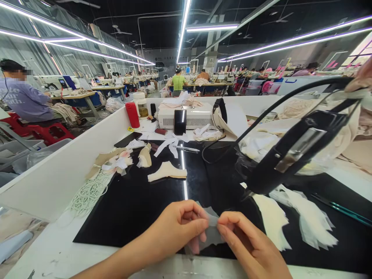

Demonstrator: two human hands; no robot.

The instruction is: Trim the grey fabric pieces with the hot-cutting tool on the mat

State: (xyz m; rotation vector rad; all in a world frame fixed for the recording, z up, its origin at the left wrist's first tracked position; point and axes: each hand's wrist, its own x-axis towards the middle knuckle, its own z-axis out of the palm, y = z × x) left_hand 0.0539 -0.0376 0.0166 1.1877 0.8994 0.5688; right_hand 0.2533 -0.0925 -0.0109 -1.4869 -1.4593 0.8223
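Note:
Between my hands is a thin, see-through piece of film or sheer fabric [211, 232], held over the front of the black mat [136, 217]. My left hand [186, 224] pinches its left side between thumb and fingers. On the other side, my right hand [247, 240] grips the edge with thumb and forefinger. Beyond them lies a cream curved fabric piece [167, 171]. To the right, a black hand-held device with a cable [279, 162] leans over the mat, its tip near a stack of cream pieces [271, 219]. Sheer-edged pieces [310, 219] lie beside that stack.
Pale green cord [90, 193] and fabric scraps [116, 161] lie at the left. At the back stand a white vented box [197, 118], a phone [180, 122] and a red container [132, 114]. Teal tweezers [343, 209] lie right. A person in purple [26, 99] sits beyond the white partition.

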